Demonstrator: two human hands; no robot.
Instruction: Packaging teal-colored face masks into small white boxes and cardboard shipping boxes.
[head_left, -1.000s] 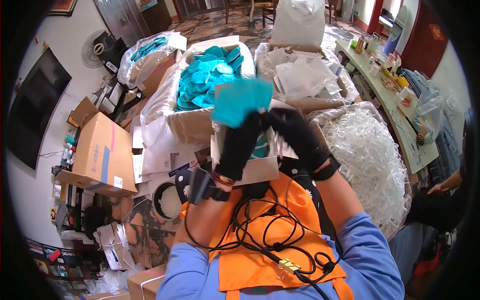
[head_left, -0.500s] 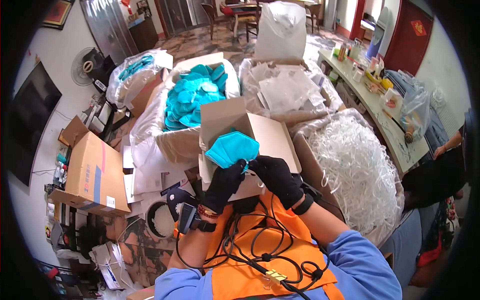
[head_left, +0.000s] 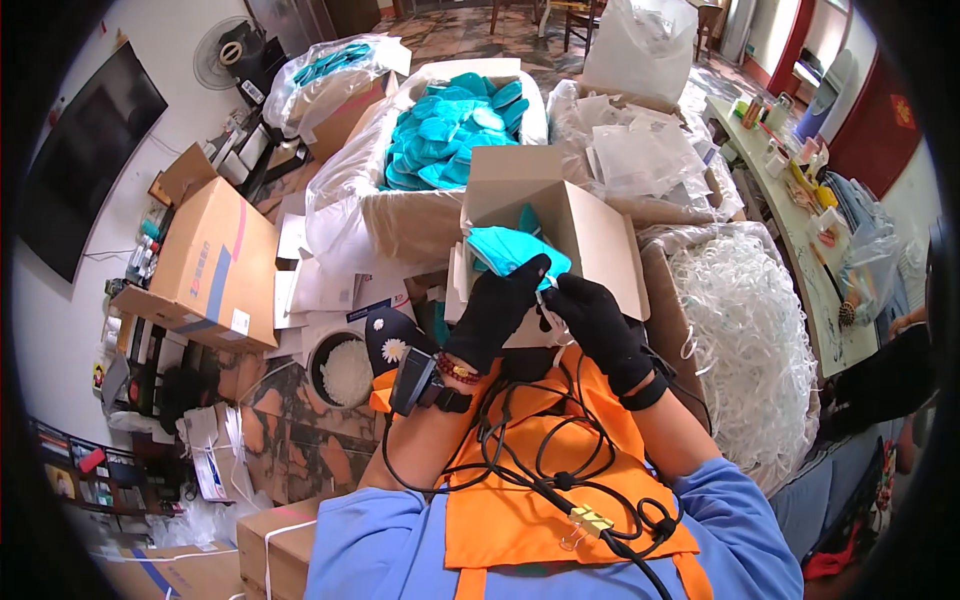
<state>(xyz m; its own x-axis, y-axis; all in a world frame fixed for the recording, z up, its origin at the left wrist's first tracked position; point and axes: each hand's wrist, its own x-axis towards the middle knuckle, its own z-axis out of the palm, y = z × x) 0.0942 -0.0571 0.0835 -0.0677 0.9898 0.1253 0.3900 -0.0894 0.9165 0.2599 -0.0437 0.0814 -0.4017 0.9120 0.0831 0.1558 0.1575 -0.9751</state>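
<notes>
1. Teal mask [head_left: 512, 248] first: it's up in the air over the near part of an open cream box [head_left: 610, 255], not lying in it as far as I can see.

2. Long axis is the bit that matters imo. It slants from the far left down toward the near right, so most of the mask sticks out ahead and to the left of the grip.

3. Left hand [head_left: 495, 312], black glove: pinching the mask by its near edge toward the right end, thumb on top. Fingers underneath are mostly hidden.

4. Right hand [head_left: 603, 328], same kind of glove: fingertips bunched right at the mask's right-hand corner, by a white strap [head_left: 547, 290]. Can't tell if that grip has the strap, the corner or both. It's the nearer hand to that end; the far left end is free of both.

5. Just behind the held mask, another teal piece [head_left: 528, 220] stands inside the box.

6. Further out: a lined carton [head_left: 420, 215] heaped with teal masks beyond the box, and a bin of white straps [head_left: 745, 345] off to the right.
</notes>
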